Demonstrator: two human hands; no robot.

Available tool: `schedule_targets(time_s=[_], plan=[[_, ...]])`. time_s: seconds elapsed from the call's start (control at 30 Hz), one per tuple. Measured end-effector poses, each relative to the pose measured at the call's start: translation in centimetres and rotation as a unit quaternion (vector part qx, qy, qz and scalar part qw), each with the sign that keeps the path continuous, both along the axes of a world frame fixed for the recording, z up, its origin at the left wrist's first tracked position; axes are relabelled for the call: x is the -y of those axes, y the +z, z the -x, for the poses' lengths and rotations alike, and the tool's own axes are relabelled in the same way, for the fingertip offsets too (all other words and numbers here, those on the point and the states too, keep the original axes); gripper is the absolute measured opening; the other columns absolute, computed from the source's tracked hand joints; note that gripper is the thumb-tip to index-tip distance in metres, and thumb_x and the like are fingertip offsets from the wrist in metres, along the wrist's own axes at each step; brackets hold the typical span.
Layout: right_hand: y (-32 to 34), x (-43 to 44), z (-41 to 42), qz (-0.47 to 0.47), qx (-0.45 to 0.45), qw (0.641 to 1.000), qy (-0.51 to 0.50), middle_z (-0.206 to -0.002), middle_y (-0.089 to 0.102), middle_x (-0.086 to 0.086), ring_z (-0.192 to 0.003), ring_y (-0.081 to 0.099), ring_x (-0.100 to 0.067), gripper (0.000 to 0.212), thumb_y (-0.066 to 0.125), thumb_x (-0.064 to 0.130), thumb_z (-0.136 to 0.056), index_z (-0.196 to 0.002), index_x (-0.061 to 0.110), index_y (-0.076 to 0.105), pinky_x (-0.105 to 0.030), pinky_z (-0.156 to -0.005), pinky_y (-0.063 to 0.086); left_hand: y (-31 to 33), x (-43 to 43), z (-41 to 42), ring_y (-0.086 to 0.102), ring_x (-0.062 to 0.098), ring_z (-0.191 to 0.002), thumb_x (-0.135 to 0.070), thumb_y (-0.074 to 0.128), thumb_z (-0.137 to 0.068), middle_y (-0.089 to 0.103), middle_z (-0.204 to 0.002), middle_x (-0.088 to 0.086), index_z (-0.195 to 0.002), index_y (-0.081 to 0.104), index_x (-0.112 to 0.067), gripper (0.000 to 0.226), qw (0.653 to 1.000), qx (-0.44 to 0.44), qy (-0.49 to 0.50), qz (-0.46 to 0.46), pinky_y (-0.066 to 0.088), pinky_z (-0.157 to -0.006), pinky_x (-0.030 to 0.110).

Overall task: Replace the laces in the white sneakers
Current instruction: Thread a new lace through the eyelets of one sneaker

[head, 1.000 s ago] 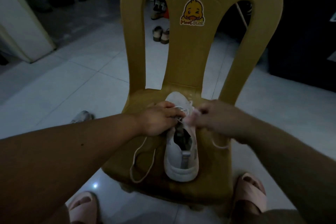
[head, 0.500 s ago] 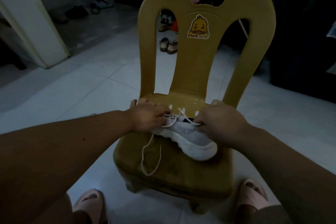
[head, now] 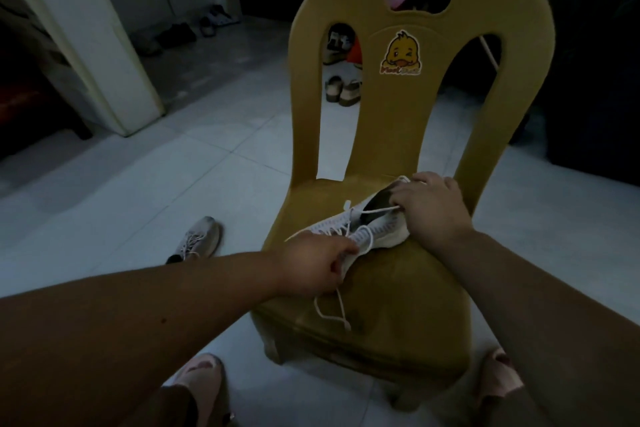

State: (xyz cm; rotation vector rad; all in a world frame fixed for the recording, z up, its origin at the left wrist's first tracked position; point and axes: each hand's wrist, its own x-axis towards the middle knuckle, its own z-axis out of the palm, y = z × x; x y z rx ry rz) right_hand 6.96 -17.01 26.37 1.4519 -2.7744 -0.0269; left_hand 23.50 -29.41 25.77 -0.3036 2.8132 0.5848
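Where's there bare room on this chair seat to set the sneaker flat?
Free: the near right of the seat, between the dangling lace and the right forearm, and the back strip behind the sneaker. Crowded: the middle, with left hand and right hand on it.

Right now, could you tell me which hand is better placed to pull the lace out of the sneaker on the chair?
Left. The left hand grips the lace beside the eyelets; the right hand holds the sneaker at its collar.
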Motion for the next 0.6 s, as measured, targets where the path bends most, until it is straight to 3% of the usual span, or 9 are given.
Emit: schedule_targets(time_s=[0.07,0.13,0.23,0.33,0.4,0.5,0.6], plan=[[0.5,0.8,-0.2,0.003,0.021,1.000,-0.016,-0.135,0.053,0.008,-0.137,0.026,-0.023,0.033,0.054,0.016,-0.089,-0.114,0.036,0.061,-0.054,-0.109,0.017,0.3,0.5,0.5,0.052,0.008,-0.092,-0.026,0.054,-0.092,0.059,-0.120,-0.002,-0.134,0.047,-0.027,0.043,0.998,-0.042,0.039,-0.015,0.037,-0.066,0.010],[1.4,1.5,-1.0,0.024,0.063,0.998,-0.006,-0.129,0.058,0.003,-0.129,0.038,-0.023,0.040,0.057,0.016,-0.085,-0.121,0.032,0.057,-0.049,-0.107,0.026,0.4,1.9,1.1,0.052,0.013,-0.100,-0.036,0.063,-0.085,0.056,-0.122,-0.002,-0.129,0.050,-0.029,0.046,0.993,-0.068,0.091,0.011,0.041,-0.076,0.017],[2.5,1.9,-2.7,0.024,0.146,0.987,0.055,-0.122,0.060,-0.005,-0.110,0.055,-0.023,0.036,0.047,0.016,-0.091,-0.127,0.018,0.055,-0.040,-0.097,0.045,-0.1,3.6,1.3,0.041,0.024,-0.123,-0.051,0.065,-0.077,0.046,-0.135,0.000,-0.138,0.037,-0.031,0.070,0.992,0.015,0.088,0.084,0.039,-0.095,0.034],[2.3,2.7,-3.2,-0.049,0.114,0.988,0.094,-0.122,0.058,-0.010,-0.106,0.058,-0.026,0.035,0.035,0.016,-0.100,-0.130,0.011,0.053,-0.040,-0.088,0.050,-0.5,4.0,0.4,0.045,0.022,-0.123,-0.053,0.067,-0.078,0.043,-0.140,0.003,-0.144,0.030,-0.030,0.079,0.988,0.074,0.135,-0.018,0.043,-0.096,0.032],[1.8,3.3,-3.0,-0.097,0.121,0.985,0.079,-0.119,0.059,-0.012,-0.103,0.059,-0.027,0.034,0.036,0.013,-0.099,-0.129,0.011,0.051,-0.038,-0.085,0.051,-0.7,3.6,-0.3,0.050,0.019,-0.118,-0.059,0.067,-0.075,0.044,-0.138,0.001,-0.142,0.032,-0.032,0.080,0.988,0.062,0.139,-0.039,0.047,-0.092,0.030],[0.9,4.1,-2.9,-0.136,0.146,0.980,0.030,-0.111,0.061,-0.011,-0.103,0.058,-0.030,0.023,0.042,0.013,-0.095,-0.107,0.007,0.060,-0.036,-0.082,0.046,-1.0,2.0,-1.2,0.050,0.015,-0.116,-0.064,0.067,-0.071,0.044,-0.137,-0.004,-0.142,0.033,-0.033,0.084,0.986,0.068,0.136,-0.073,0.048,-0.090,0.029],[0.7,4.8,-2.6,-0.145,0.201,0.969,0.000,-0.101,0.057,-0.011,-0.104,0.057,-0.031,0.020,0.045,0.014,-0.095,-0.104,0.007,0.061,-0.032,-0.076,0.038,-1.3,0.3,-2.0,0.046,0.016,-0.118,-0.065,0.065,-0.072,0.043,-0.135,-0.002,-0.141,0.032,-0.030,0.083,0.991,0.056,0.121,-0.034,0.044,-0.094,0.030]])
